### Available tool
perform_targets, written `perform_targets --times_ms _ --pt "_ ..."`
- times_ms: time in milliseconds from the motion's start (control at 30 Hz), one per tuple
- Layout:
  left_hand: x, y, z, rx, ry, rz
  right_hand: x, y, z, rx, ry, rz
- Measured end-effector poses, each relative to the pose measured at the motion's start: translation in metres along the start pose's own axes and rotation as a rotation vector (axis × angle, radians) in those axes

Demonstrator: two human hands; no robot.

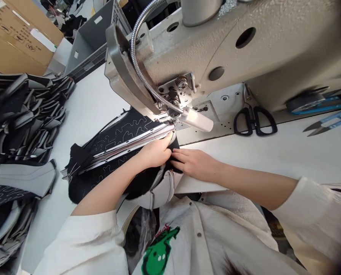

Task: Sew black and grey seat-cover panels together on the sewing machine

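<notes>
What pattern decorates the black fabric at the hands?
The black fabric bears pale squiggly lines; best view: head.

From here I can't quite make out the needle; the left hand (155, 152) hides some fabric (116, 133), and the cardboard box (18, 47) is cut off.

Cardboard box (18, 46) near grey crate (87, 38)

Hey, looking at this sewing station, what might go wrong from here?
The bare left hand is close to where the beige metal sewing machine stitches, so a fingertip might get caught. The bulky black fabric piece with pale wavy stitching has light grey padded panels reaching past the white table's near edge; their weight could drag layers out of line. The black-handled metal scissors might get knocked.
</notes>
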State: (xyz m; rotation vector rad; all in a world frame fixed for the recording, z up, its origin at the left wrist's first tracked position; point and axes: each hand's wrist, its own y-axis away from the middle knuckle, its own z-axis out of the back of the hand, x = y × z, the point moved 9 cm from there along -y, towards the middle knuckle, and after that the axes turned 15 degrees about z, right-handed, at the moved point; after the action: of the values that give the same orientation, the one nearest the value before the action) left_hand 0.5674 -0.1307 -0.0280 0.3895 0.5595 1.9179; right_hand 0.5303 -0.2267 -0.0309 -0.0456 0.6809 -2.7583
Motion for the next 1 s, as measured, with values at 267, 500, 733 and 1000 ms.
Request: perform_targets --times_ms 267,500,733,1000 --pt "-0.003 -0.013 0.008 -0.092 -0.146 0.095 -0.024 0.001 0.002 -0.071 -0.025 -0.057" --pt "-0.004 -0.014 0.000 -0.146 -0.188 0.063 -0.047 0.009 0.008 -0.127 -0.152 -0.214" --pt "-0.007 -0.013 0.002 -0.139 -0.210 0.061 -0.093 0.025 0.007 -0.164 -0.106 -0.485" --pt "-0.008 -0.011 0.006 -0.139 -0.182 0.006 -0.102 0.011 -0.001 -0.020 0.035 -0.471"
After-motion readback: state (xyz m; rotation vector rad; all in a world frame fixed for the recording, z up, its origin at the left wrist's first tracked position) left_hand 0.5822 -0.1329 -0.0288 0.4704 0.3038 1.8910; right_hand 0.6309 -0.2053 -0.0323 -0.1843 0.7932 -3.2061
